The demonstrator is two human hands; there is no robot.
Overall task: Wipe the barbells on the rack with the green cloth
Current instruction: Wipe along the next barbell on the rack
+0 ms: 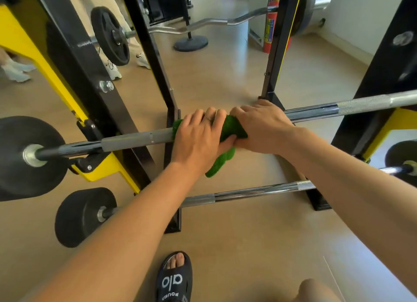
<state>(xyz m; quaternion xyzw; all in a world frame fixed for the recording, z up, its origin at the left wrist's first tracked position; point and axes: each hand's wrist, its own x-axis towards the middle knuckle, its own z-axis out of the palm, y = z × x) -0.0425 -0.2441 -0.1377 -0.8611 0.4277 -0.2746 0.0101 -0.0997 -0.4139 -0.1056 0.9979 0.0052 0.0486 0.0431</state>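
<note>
A green cloth [233, 130] is wrapped around the middle of the upper barbell [338, 108], which lies across the black and yellow rack [85, 94]. My left hand [198, 137] grips the cloth and bar from above. Beside it on the right, my right hand [261, 125] also clamps the cloth on the bar. A loose corner of the cloth hangs below my left hand. A second, lower barbell [248, 192] runs under my forearms. Farther back, a curl bar [212, 21] rests on the rack.
Black weight plates [29, 157] sit on the bar ends at left and right. Rack uprights [277, 48] stand ahead. A red fire extinguisher [269, 30] leans by the far post. Another person's legs and shoes [142, 59] are at the back left. My sandalled foot [174, 277] is below.
</note>
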